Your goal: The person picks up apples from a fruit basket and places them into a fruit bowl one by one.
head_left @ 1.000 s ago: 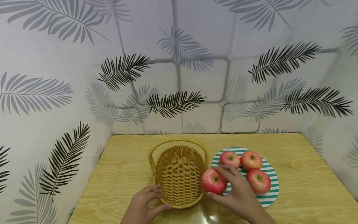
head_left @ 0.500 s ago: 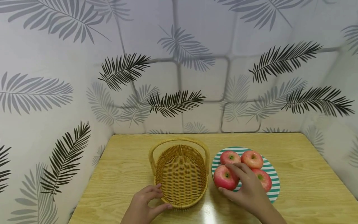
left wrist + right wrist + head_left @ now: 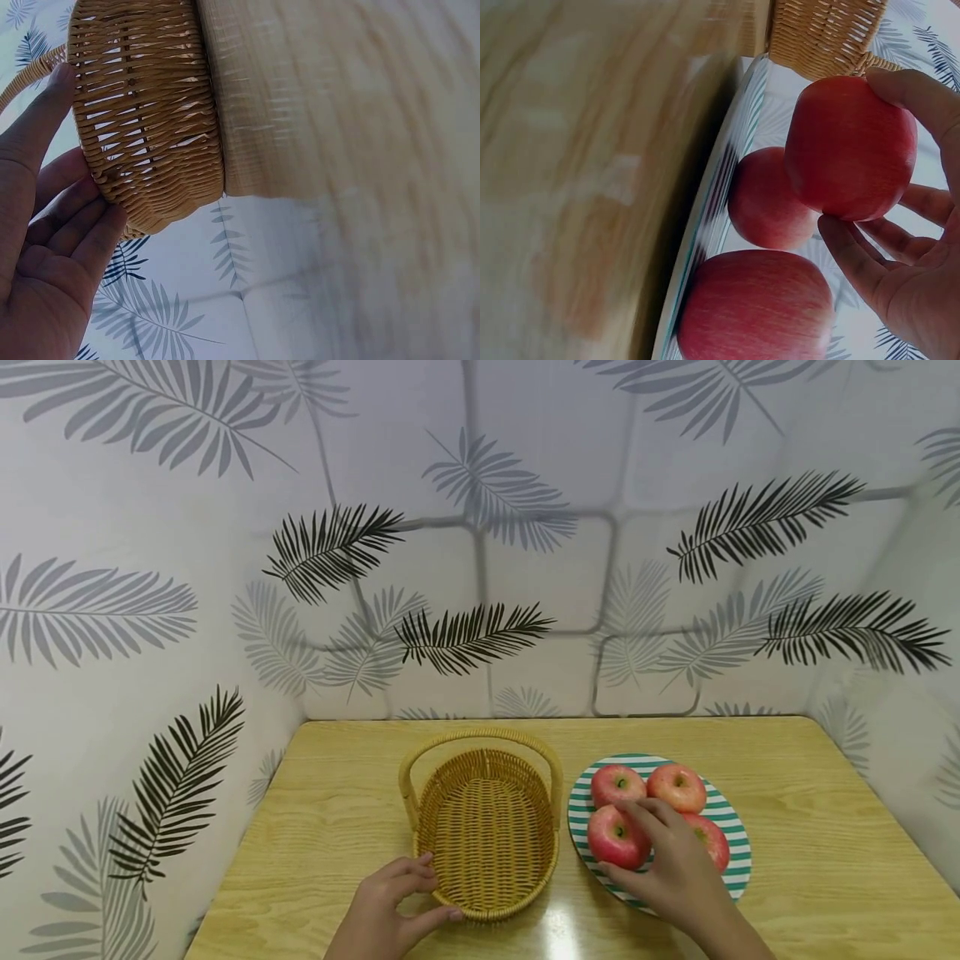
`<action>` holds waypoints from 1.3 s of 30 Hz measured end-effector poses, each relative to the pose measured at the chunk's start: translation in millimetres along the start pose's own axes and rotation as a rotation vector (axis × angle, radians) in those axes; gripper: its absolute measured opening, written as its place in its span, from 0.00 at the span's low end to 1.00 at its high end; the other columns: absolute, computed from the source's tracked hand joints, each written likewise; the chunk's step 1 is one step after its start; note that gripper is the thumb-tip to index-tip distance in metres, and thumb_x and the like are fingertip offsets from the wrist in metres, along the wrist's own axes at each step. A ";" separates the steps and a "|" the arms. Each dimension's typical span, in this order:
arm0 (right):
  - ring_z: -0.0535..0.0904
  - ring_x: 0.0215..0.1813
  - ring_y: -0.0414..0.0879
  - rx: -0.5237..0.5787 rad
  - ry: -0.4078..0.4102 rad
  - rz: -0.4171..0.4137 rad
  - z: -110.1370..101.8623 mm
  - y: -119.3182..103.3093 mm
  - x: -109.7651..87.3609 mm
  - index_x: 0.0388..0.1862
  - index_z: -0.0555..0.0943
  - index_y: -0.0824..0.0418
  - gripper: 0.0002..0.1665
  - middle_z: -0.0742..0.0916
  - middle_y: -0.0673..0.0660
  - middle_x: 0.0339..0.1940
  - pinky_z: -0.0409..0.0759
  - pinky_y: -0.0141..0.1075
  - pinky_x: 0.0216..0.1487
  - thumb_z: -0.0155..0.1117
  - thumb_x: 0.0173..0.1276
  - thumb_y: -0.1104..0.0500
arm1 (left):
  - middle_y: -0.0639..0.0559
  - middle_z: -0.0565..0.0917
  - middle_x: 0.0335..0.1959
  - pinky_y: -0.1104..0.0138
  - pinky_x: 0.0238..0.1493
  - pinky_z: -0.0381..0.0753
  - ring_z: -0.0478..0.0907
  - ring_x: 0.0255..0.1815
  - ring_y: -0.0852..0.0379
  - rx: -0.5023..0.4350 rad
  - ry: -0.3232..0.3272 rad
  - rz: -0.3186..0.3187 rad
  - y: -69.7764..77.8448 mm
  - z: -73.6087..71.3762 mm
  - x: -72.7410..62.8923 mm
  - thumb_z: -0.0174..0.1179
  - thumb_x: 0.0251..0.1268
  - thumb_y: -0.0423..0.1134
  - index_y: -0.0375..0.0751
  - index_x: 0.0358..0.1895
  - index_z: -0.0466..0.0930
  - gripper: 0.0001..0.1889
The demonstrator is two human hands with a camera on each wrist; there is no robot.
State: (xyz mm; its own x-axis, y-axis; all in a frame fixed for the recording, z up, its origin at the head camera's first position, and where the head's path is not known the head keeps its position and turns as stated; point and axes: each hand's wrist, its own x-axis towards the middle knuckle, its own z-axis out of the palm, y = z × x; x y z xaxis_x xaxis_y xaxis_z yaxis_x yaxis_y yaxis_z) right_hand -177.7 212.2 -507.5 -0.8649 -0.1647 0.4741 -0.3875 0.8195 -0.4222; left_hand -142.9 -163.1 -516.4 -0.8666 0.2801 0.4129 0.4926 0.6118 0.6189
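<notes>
My right hand (image 3: 671, 868) grips a red apple (image 3: 618, 837) between thumb and fingers, over the near left part of a green-and-white striped plate (image 3: 738, 860). In the right wrist view, this apple (image 3: 851, 150) is above the plate's surface, beside two other apples. On the plate sit a back-left apple (image 3: 618, 783), a back-right apple (image 3: 677, 787) and a right-hand apple (image 3: 708, 842), partly hidden by my hand. My left hand (image 3: 390, 902) touches the front-left rim of a wicker basket (image 3: 487, 835) with thumb and fingertips extended; nothing lies inside the basket.
The wooden table (image 3: 315, 810) bears the basket and plate side by side, with a narrow strip between them. The basket's arched handle (image 3: 480, 735) stands upright toward the back. A leaf-patterned wall (image 3: 525, 677) rises behind the table.
My right hand has carried the apple rightward from beside the basket's right rim to over the plate. My left hand and the basket have stayed in place.
</notes>
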 end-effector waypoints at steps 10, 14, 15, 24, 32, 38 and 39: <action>0.81 0.44 0.44 -0.051 -0.020 -0.006 2.1 6.9 -1.5 0.58 0.82 0.54 0.44 0.82 0.50 0.50 0.86 0.43 0.40 0.87 0.40 0.44 | 0.58 0.85 0.39 0.64 0.50 0.88 0.86 0.53 0.50 0.004 -0.019 -0.009 -1.2 0.2 -0.2 0.75 0.48 0.56 0.42 0.34 0.90 0.21; 0.81 0.44 0.45 -0.074 -0.013 -0.020 2.4 7.8 -1.7 0.57 0.83 0.56 0.43 0.83 0.51 0.49 0.85 0.44 0.39 0.87 0.40 0.44 | 0.56 0.86 0.39 0.63 0.50 0.88 0.86 0.53 0.49 0.010 -0.033 -0.021 -1.6 0.6 -0.9 0.75 0.49 0.57 0.42 0.34 0.90 0.21; 0.81 0.44 0.45 -0.078 -0.014 -0.020 2.5 8.1 -1.8 0.57 0.83 0.56 0.44 0.83 0.51 0.49 0.85 0.44 0.39 0.87 0.40 0.44 | 0.56 0.86 0.39 0.63 0.50 0.88 0.86 0.53 0.49 0.009 -0.034 -0.024 -1.7 0.7 -1.0 0.75 0.49 0.57 0.42 0.35 0.90 0.21; 0.81 0.46 0.48 -0.073 -0.055 0.007 2.6 9.1 -1.7 0.57 0.83 0.58 0.44 0.82 0.53 0.51 0.86 0.47 0.43 0.87 0.40 0.43 | 0.60 0.85 0.39 0.63 0.50 0.88 0.86 0.53 0.49 0.006 -0.024 -0.021 -1.9 0.9 -0.7 0.75 0.48 0.56 0.42 0.34 0.90 0.20; 0.82 0.46 0.48 -0.078 -0.029 -0.022 2.8 10.5 -1.7 0.55 0.83 0.59 0.44 0.83 0.53 0.50 0.86 0.48 0.44 0.87 0.39 0.43 | 0.56 0.86 0.39 0.64 0.49 0.88 0.86 0.53 0.50 0.012 -0.024 -0.016 -5.8 2.8 -1.3 0.74 0.49 0.58 0.42 0.35 0.90 0.21; 0.81 0.47 0.48 -0.072 -0.049 -0.011 2.9 11.1 -1.4 0.55 0.83 0.59 0.43 0.83 0.54 0.50 0.86 0.48 0.45 0.87 0.40 0.44 | 0.58 0.86 0.39 0.64 0.50 0.88 0.86 0.53 0.50 0.011 -0.024 -0.014 -4.5 2.2 -1.1 0.75 0.49 0.57 0.42 0.35 0.90 0.21; 0.81 0.47 0.48 -0.073 -0.051 -0.009 3.2 11.3 -1.4 0.55 0.83 0.59 0.43 0.83 0.53 0.50 0.85 0.48 0.45 0.88 0.39 0.44 | 0.59 0.86 0.39 0.64 0.50 0.88 0.86 0.53 0.50 0.009 -0.022 -0.013 -4.2 2.1 -1.1 0.75 0.49 0.57 0.42 0.35 0.90 0.21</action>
State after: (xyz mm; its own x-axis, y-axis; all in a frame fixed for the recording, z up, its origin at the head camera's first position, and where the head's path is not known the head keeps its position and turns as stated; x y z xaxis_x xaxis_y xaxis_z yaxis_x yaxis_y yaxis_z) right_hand -181.9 220.0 -515.5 -0.8773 -0.1988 0.4368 -0.3727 0.8556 -0.3593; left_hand -144.2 -164.4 -520.8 -0.8744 0.2886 0.3900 0.4809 0.6220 0.6179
